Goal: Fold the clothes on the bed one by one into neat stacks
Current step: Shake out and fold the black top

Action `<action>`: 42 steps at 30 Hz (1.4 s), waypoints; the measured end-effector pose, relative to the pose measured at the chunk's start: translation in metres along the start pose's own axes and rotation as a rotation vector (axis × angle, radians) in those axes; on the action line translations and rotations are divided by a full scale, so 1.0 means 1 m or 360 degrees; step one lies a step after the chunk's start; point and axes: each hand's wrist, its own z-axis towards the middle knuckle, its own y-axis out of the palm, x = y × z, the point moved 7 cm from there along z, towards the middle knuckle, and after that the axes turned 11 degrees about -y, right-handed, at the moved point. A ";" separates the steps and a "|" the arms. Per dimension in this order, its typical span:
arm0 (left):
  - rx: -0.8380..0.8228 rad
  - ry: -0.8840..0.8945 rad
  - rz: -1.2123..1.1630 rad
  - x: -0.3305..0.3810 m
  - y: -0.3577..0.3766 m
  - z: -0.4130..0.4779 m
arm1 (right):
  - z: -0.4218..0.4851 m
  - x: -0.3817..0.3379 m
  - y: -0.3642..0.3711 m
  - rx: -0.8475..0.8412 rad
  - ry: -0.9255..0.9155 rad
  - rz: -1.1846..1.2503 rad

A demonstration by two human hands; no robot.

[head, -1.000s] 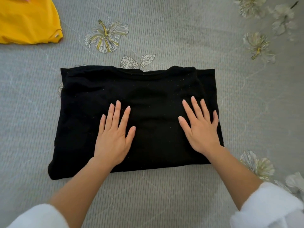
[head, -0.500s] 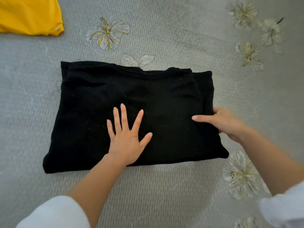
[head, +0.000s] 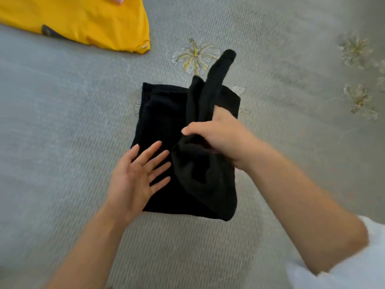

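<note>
Nearest me, my left hand (head: 135, 176) lay unclenched, fingers straight and spread, over the near left part of the black garment (head: 162, 113). Whether it pressed the cloth I could not tell.

My right hand (head: 220, 136), closer to the hibiscus flower (head: 195, 57), was clenched round a bunched fold lifted across the garment. One loose end stood up towards that flower.

The garment lay on the bedspread (head: 62, 122) directly on the near side of the flower, partly folded into a rough rectangle.

Appearance: plain black, matt, fairly thick cloth.

Judgement: light, soft and limp, not slippery, and likely to sag wherever unsupported. It is best taken at the fold's edge and corners, with the other palm flat as an anchor.

A yellow garment (head: 83, 19) lay left of and beyond the flower.
</note>
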 end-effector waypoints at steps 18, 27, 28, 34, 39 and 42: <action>0.1189 0.0281 0.1272 0.011 -0.073 -0.044 | -0.022 0.092 -0.040 0.0823 0.0183 -0.0772; 0.0815 -0.0270 0.0254 -0.059 -0.067 -0.054 | -0.039 0.129 -0.034 0.0545 0.0599 -0.0238; 0.0803 -0.0148 0.0240 -0.059 -0.060 -0.052 | -0.045 0.132 -0.033 0.0539 0.0634 -0.0223; 0.1291 0.0515 0.0320 -0.024 -0.059 -0.057 | -0.142 0.153 0.010 -0.0227 0.1406 0.0004; 0.1578 0.1051 0.1405 -0.005 -0.030 -0.067 | -0.137 0.126 0.019 0.0036 0.0347 -0.0545; 0.1415 0.1037 0.2185 -0.032 -0.004 -0.050 | -0.108 0.092 0.031 0.0207 -0.0461 -0.1188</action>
